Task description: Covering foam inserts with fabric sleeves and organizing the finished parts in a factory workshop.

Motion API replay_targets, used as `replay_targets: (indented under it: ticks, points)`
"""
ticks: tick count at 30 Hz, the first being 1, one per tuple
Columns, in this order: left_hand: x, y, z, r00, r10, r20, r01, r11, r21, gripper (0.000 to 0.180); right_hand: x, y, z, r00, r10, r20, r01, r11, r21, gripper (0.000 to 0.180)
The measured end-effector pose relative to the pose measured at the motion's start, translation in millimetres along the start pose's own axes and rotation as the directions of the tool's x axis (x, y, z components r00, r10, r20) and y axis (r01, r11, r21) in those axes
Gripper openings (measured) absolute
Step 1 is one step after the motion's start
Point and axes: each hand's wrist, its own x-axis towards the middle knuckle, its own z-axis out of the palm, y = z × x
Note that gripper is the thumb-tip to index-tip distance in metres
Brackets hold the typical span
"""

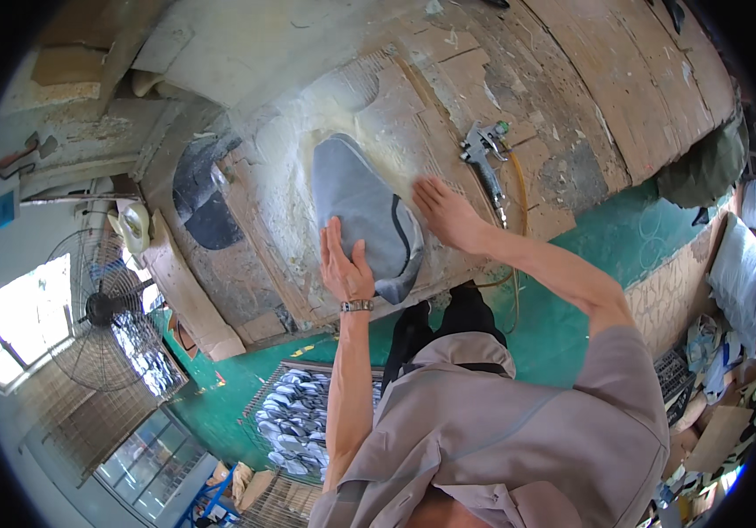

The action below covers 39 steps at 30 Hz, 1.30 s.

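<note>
A grey, pear-shaped padded piece like a bicycle saddle [356, 194] lies on the worktable, with a black curved band along its right side. My left hand [345, 264] lies flat on its lower left part, fingers stretched out. Beside its right edge is my right hand [448, 216], fingers straight and somewhat blurred; whether it touches the piece I cannot tell. Neither hand grips anything. To the right of my right hand lies a metal spray gun [487, 167] with an orange hose [521, 189].
Cardboard with pale dried residue covers the worktable [572, 88]. A dark curved sheet [206, 194] lies to the left. Below the table, a wire crate [255, 414] holds several grey pieces. A large fan [101, 308] stands at left. Plastic bags [734, 282] pile up at right.
</note>
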Motion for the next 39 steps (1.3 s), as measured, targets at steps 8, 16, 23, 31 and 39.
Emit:
replay_targets:
  ticks: [8, 16, 23, 31, 39]
  points:
    - [3, 3, -3, 1.000, -0.012, 0.017, 0.012, 1.000, -0.009, 0.059, 23, -51, -50, 0.884, 0.335, -0.326, -0.063, 0.776, 0.628, 0.066]
    - [11, 9, -7, 0.998, -0.053, 0.023, 0.054, 0.998, -0.024, 0.058, 25, -4, -38, 0.756, 0.588, -0.289, -0.118, 0.556, 0.823, 0.045]
    - [0, -2, -8, 0.999, -0.035, 0.008, 0.035, 0.999, -0.017, 0.056, -59, 34, -49, 0.693, 0.680, 0.239, 0.360, -0.614, 0.703, 0.038]
    - [1, 5, -6, 1.000, -0.013, 0.023, 0.013, 1.000, 0.019, 0.055, -81, 30, -52, 0.586, 0.755, 0.295, 0.257, -0.519, 0.815, 0.032]
    - [0, 3, -5, 0.999, -0.028, 0.023, 0.027, 0.999, 0.030, 0.056, -83, 46, -16, 0.443, 0.818, 0.367, 0.055, -0.433, 0.900, 0.028]
